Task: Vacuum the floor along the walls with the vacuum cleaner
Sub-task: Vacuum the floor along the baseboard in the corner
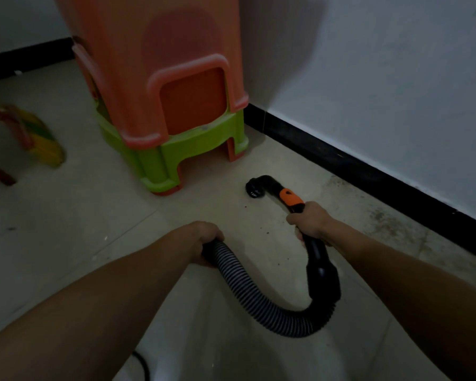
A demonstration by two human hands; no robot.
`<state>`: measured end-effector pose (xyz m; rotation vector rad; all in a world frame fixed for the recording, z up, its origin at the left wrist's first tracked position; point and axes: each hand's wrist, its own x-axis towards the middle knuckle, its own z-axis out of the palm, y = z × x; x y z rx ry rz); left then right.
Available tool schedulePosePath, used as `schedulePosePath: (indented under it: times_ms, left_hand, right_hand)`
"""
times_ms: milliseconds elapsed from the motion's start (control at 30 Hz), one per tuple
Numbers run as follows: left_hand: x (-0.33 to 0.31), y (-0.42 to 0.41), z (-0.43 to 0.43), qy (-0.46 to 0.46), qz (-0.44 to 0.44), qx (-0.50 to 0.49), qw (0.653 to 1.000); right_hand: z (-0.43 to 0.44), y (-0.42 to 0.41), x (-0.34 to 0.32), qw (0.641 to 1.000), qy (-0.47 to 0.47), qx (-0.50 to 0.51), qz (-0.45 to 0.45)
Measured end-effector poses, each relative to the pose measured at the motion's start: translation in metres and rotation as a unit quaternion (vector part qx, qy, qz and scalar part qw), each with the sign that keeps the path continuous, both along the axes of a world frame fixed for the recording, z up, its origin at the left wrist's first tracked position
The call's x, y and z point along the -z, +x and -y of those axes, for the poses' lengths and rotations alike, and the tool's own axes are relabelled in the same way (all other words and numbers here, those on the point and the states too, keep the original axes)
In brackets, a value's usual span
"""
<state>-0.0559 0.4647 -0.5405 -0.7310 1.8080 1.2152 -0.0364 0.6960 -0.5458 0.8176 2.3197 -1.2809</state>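
The right hand (pixel 309 222) is clamping around the black curved plastic handle tube (pixel 318 254) of the vacuum cleaner, fingers curled fully round it just behind the orange collar (pixel 290 198). The left hand (pixel 209 240) is gripping the grey-and-black ribbed flexible hose (pixel 239 273), which is looping down and round on the right to join the handle tube. The black round nozzle end (pixel 254 188) is sitting low on the pale beige tiled floor (pixel 94 215), near the black skirting board (pixel 368 171) that is running along the foot of the white wall (pixel 396 78), though apart from it. A few dark crumbs (pixel 261 232) are lying on the tiles between the two hands, and a grubby dark stain (pixel 382 215) is spreading along the floor beside the skirting. Standing in the corner just ahead of the nozzle is a stack of plastic stools, an orange one (pixel 160 92) nesting over a lime green one (pixel 176 158), its legs blocking the way to the corner. Off to the left a blurred yellow, green and red object (pixel 39 138) is lying on the floor, too unclear to identify. A thin black cable (pixel 142 364) is showing at the bottom edge.
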Motion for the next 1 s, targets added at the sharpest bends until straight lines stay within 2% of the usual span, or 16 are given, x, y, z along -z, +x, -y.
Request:
schedulePosePath:
  times_ms: [100,267,367,533,633,767,833,900,967,1000]
  left_hand:
    - [-0.004,0.017,0.006,-0.013,0.025,0.008,1.000]
    - [-0.002,0.056,0.000,-0.045,0.029,0.042,0.998]
    - [-0.006,0.068,-0.001,-0.055,0.027,0.040,0.997]
    - [-0.020,0.048,-0.012,-0.006,-0.062,-0.029,0.998]
    - [-0.022,0.048,-0.031,0.018,-0.097,-0.044,0.994]
    - [-0.014,0.044,-0.036,-0.032,-0.196,0.079,0.977]
    - [-0.010,0.043,-0.018,-0.056,-0.242,0.165,0.955]
    - [-0.005,0.052,0.006,-0.134,-0.294,0.282,0.904]
    - [0.000,0.066,0.022,-0.240,-0.332,0.397,0.821]
    - [0.002,0.071,0.026,-0.300,-0.341,0.466,0.759]
  right_hand:
    - [0.011,0.021,0.008,0.999,-0.029,-0.031,-0.003]
    - [0.015,0.057,0.017,0.998,-0.016,-0.057,-0.008]
    - [0.012,0.068,0.019,0.997,-0.067,-0.038,-0.003]
    - [-0.049,0.080,0.010,0.982,-0.094,0.156,-0.053]
    - [-0.080,0.082,-0.003,0.978,-0.097,0.182,-0.041]
    - [-0.086,0.071,-0.003,0.978,-0.098,0.181,-0.031]
    - [-0.077,0.065,0.000,0.978,-0.110,0.175,-0.033]
    - [-0.062,0.064,0.003,0.977,-0.133,0.161,-0.029]
    - [-0.049,0.069,0.004,0.980,-0.143,0.139,-0.017]
    - [-0.046,0.075,0.005,0.981,-0.140,0.131,-0.013]
